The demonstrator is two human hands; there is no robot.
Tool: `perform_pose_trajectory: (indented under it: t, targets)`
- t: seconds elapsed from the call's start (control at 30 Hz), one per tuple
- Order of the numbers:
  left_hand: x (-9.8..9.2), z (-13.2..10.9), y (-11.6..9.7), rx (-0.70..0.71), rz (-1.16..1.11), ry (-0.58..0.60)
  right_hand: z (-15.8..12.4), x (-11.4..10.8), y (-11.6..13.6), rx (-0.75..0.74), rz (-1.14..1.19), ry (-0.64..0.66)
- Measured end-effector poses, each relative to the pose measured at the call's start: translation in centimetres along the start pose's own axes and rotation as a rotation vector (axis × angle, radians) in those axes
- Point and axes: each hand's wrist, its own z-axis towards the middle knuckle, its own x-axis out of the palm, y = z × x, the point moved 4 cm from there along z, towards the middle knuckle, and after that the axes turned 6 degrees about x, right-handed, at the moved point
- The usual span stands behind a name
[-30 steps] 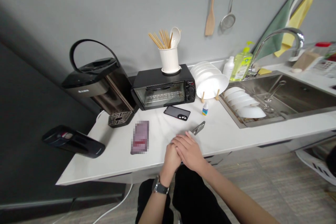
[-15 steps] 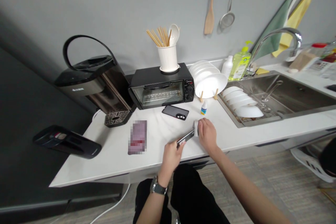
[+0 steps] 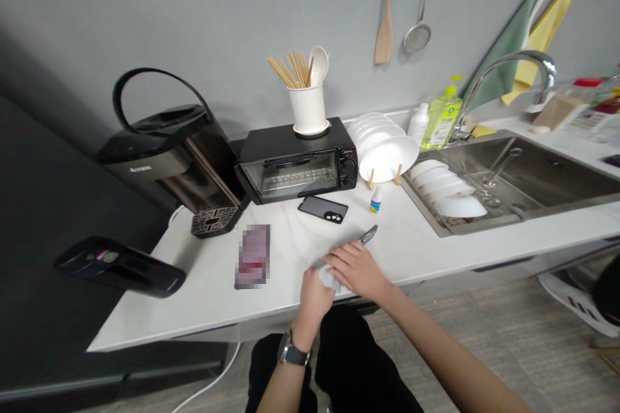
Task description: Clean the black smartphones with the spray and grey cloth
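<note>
My left hand (image 3: 316, 295) is closed around the near end of a smartphone, which is held over the counter's front edge. Only the far end of the phone (image 3: 369, 234) shows, tilted up to the right. My right hand (image 3: 356, 269) lies across the phone, fingers bent, pressing a white wiping cloth (image 3: 329, 277) on it near my left hand. Much of the phone and cloth is hidden by my fingers. Beyond my hands lie a black-framed translucent phone case (image 3: 323, 208) and a small bottle (image 3: 376, 201) with a blue and yellow label, standing upright.
A pixelated purple item (image 3: 252, 257) and a dark bottle-like object (image 3: 121, 268) lie to the left on the white counter (image 3: 194, 310). Behind stand a water dispenser (image 3: 179, 168), a toaster oven (image 3: 298, 168) and racked plates (image 3: 387, 158). The sink (image 3: 557, 174) with bowls is right.
My right hand has slid with the cloth from the phone's far end down toward my left hand. The phone's far end is now uncovered.
</note>
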Motion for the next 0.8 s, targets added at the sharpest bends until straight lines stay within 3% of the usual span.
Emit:
perform_pose_trajectory:
  t: [0.13,0.23,0.33,0.43,0.5,0.6,0.8]
  targets:
    - [-0.8,0.5,-1.2,-0.043,0.0,-0.008,-0.3,-1.4,-5.4,0.208,-0.032,-0.032]
    - [-1.0,0.7,-1.5,-0.032,-0.026,-0.018,-0.9,-1.8,-7.7,0.524,0.105,-0.158]
    - [-0.9,0.6,-1.3,-0.057,-0.016,-0.011,-1.5,-1.3,-7.5,0.75,0.225,-0.29]
    - [-0.9,0.5,-1.2,-0.068,-0.025,0.0,-1.5,-1.0,-5.8,0.824,0.207,-0.37]
    - [-1.0,0.6,-1.3,-0.057,-0.035,-0.002,-1.3,-1.1,-4.4,0.817,0.128,-0.378]
    - [-0.9,0.6,-1.3,-0.037,-0.014,-0.008,-0.6,-1.2,-1.8,0.693,0.068,-0.295]
    - [0.0,0.0,-0.1,0.057,0.059,-0.041,0.0,0.3,3.0,0.141,0.126,-0.078]
